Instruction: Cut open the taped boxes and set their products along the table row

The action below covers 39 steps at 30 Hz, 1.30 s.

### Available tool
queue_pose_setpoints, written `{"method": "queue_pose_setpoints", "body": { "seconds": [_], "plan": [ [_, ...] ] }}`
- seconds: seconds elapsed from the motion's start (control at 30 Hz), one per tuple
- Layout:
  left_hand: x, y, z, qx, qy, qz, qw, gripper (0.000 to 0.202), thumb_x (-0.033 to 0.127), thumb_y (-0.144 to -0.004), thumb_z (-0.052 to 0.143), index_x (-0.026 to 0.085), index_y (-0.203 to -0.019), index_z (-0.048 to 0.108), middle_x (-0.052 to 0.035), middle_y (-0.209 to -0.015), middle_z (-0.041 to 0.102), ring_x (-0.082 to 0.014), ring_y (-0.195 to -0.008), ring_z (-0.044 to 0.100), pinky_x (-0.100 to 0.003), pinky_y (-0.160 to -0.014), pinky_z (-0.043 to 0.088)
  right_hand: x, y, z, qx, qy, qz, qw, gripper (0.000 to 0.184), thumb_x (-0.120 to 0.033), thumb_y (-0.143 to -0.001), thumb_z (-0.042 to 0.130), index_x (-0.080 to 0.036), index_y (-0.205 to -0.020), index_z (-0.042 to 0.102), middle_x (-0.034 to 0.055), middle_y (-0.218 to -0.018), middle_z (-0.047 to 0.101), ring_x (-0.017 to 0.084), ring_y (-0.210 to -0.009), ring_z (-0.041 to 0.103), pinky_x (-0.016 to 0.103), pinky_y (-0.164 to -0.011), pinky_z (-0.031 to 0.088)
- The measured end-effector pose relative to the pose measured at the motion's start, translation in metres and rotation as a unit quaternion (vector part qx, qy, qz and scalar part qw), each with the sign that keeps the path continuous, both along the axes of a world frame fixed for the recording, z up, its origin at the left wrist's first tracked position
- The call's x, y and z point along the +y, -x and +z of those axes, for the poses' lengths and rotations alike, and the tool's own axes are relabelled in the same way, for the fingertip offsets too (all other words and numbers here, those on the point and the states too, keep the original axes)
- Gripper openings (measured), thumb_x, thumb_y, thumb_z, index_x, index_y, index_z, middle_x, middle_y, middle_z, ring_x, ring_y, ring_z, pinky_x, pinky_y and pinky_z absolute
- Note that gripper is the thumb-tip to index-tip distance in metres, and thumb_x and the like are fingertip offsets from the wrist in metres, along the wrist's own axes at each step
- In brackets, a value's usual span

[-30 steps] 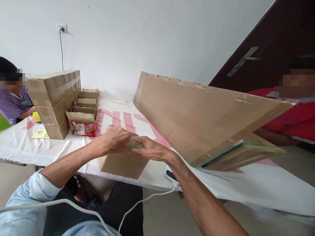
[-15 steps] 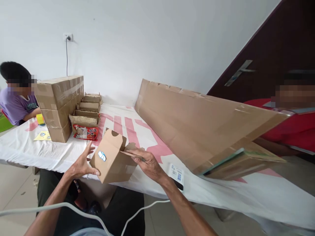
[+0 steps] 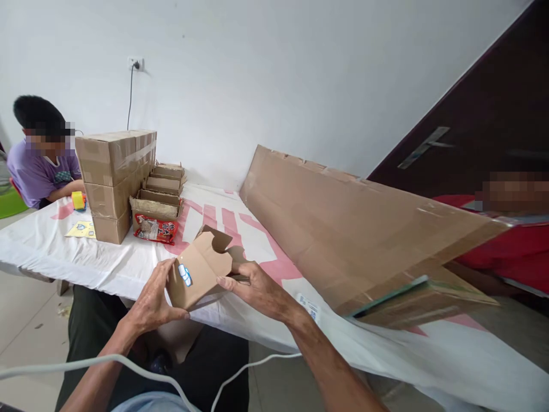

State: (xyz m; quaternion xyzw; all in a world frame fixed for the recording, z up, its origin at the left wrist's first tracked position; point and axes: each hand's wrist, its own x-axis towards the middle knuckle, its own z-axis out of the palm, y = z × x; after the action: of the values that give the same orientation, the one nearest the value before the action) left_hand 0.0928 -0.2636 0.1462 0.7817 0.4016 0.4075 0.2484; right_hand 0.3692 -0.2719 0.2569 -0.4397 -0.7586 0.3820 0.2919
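Observation:
Held over the front edge of the table is a small brown cardboard box (image 3: 195, 274), tilted, with its top flaps open and a blue-and-white sticker on one side. My left hand (image 3: 154, 303) grips its left side, thumb along the lower edge. At the right of the opening, my right hand (image 3: 261, 292) has its thumb outside and its fingers closed behind the cardboard edge. Those fingertips are partly hidden, and the box's inside does not show. Beyond the box lies a red snack packet (image 3: 156, 229), leaning against an open carton (image 3: 156, 203).
Taped cartons (image 3: 109, 183) are stacked at the left. A large cardboard sheet (image 3: 343, 223) slants along the right. A white cable (image 3: 115, 359) crosses in front of me. One person in purple (image 3: 38, 171) sits left; another in red (image 3: 506, 246) is at right.
The box has turned and tipped, so its opening shows differently. My right hand's fingers have moved in behind its edge. My left hand has closed more around its side.

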Motion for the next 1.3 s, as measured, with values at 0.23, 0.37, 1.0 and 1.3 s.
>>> {"method": "queue_pose_setpoints", "body": {
  "seconds": [0.23, 0.37, 1.0, 1.3],
  "plan": [
    [-0.004, 0.009, -0.006, -0.014, -0.028, -0.006, 0.999, 0.119, 0.024, -0.064, 0.100, 0.032, -0.163, 0.033, -0.0174, -0.161, 0.045, -0.0414, -0.153, 0.042, -0.065, -0.127, 0.037, -0.017, -0.003, -0.016, -0.071, 0.010, -0.022, 0.997, 0.035, -0.048, -0.096, 0.063, -0.020, -0.082, 0.079, 0.0034, -0.084, 0.077, 0.026, -0.085, 0.071, 0.035, -0.077, 0.058],
    [-0.006, 0.005, -0.004, -0.021, -0.040, -0.008, 0.999, 0.110, 0.026, -0.065, 0.100, 0.030, -0.158, 0.041, -0.0183, -0.159, 0.047, -0.0416, -0.152, 0.044, -0.064, -0.124, 0.041, -0.025, -0.010, -0.011, -0.067, 0.037, -0.014, 0.997, 0.030, -0.048, -0.093, 0.070, -0.021, -0.096, 0.082, 0.0048, -0.092, 0.080, 0.028, -0.093, 0.074, 0.036, -0.081, 0.060],
    [0.001, -0.013, -0.006, -0.107, -0.129, 0.054, 0.984, 0.025, 0.021, -0.098, 0.069, 0.025, -0.122, 0.073, -0.0116, -0.125, 0.073, -0.0262, -0.116, 0.071, -0.043, -0.101, 0.059, -0.028, 0.007, -0.028, 0.029, 0.063, -0.178, 0.982, 0.038, -0.043, -0.084, 0.074, -0.017, -0.111, 0.080, 0.0105, -0.112, 0.083, 0.034, -0.111, 0.075, 0.045, -0.096, 0.064],
    [-0.008, -0.017, 0.000, -0.108, -0.155, 0.068, 0.980, 0.021, 0.024, -0.090, 0.082, 0.024, -0.110, 0.074, -0.0110, -0.127, 0.069, -0.0270, -0.116, 0.070, -0.042, -0.099, 0.059, -0.029, 0.018, -0.017, 0.079, 0.072, -0.141, 0.984, 0.038, -0.041, -0.084, 0.067, -0.016, -0.109, 0.082, 0.0098, -0.113, 0.084, 0.033, -0.111, 0.076, 0.044, -0.101, 0.061]
  ]
}}
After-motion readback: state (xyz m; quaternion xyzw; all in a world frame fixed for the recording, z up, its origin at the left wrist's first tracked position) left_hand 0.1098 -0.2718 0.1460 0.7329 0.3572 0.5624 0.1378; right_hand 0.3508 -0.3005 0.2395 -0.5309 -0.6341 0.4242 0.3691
